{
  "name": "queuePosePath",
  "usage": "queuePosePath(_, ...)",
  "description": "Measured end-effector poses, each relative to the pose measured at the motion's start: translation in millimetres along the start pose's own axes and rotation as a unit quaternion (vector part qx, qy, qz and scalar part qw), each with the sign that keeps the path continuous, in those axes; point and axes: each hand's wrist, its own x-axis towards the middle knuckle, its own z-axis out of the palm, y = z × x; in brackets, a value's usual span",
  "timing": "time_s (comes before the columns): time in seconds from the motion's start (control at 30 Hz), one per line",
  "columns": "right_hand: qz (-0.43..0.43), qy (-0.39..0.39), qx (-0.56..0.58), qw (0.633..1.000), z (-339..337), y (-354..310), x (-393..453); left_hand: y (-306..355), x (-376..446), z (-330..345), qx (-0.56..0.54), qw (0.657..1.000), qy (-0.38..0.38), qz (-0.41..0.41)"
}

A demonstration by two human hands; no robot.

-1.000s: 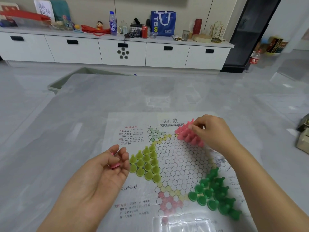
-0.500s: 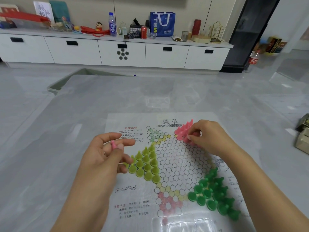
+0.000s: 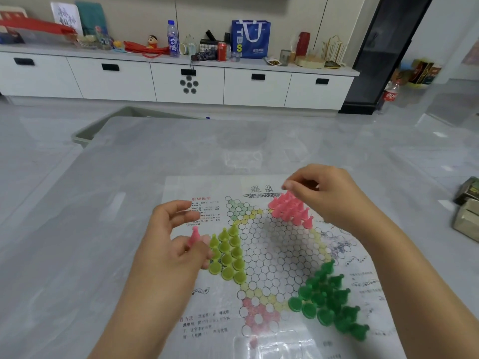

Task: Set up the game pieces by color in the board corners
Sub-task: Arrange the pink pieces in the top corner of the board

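Pinched upright in the left hand (image 3: 168, 244), a single pink piece (image 3: 194, 236) sits just left of the yellow-green pieces (image 3: 228, 255) on the paper board (image 3: 261, 257). Over the board's far corner, the right hand (image 3: 321, 193) hangs with fingertips drawn together above the pink cluster (image 3: 291, 209); whether they hold anything cannot be told. Dark green pieces (image 3: 329, 301) fill the near-right corner.
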Motion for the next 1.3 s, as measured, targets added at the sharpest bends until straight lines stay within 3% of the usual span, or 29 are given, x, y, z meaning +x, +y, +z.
queuePosePath(0.07,-0.031,-0.088,0.096,0.991,-3.6,-24.6,-6.8,1.7,-2.0,4.3,0.038,0.999,-0.021,0.021)
queuePosePath(0.13,-0.082,-0.192,0.11,0.972,0.0,-44.8,-13.5,3.3,-3.9,7.6,0.045,0.998,-0.044,0.026)
queuePosePath(0.23,-0.127,-0.241,0.101,0.957,13.9,-55.3,-16.2,3.8,-5.3,8.5,0.031,0.997,-0.075,0.021)
queuePosePath(0.5,-0.151,-0.235,0.131,0.951,27.8,-56.0,-15.8,2.6,-2.8,5.4,0.028,0.995,-0.091,0.031)
queuePosePath(0.63,-0.164,-0.173,0.114,0.964,30.3,-57.6,-13.7,2.0,-2.9,1.9,0.119,0.989,-0.077,0.05)
queuePosePath(0.73,-0.069,-0.068,0.122,0.988,27.8,-40.4,-4.6,-5.6,-1.9,-10.9,0.363,0.928,-0.023,0.078)
queuePosePath(0.83,0.049,0.026,0.129,0.99,27.1,-14.9,8.3,-7.8,3.7,-22.9,0.486,0.874,-0.007,0.018)
queuePosePath(0.93,0.086,-0.015,0.082,0.993,31.6,-0.9,20.9,-8.1,6.5,-29.1,0.525,0.851,-0.016,-0.029)
queuePosePath(1.1,0.003,-0.091,-0.08,0.993,40.7,7.7,38.1,-12.3,10.4,-28.7,0.538,0.839,-0.041,-0.069)
queuePosePath(1.17,-0.042,-0.09,-0.162,0.982,47.8,15.2,44.1,-13.6,11.9,-29.1,0.532,0.843,-0.035,-0.069)
queuePosePath(1.3,-0.056,-0.075,-0.191,0.977,52.7,23.9,46.8,-13.9,11.9,-30.3,0.534,0.842,-0.033,-0.069)
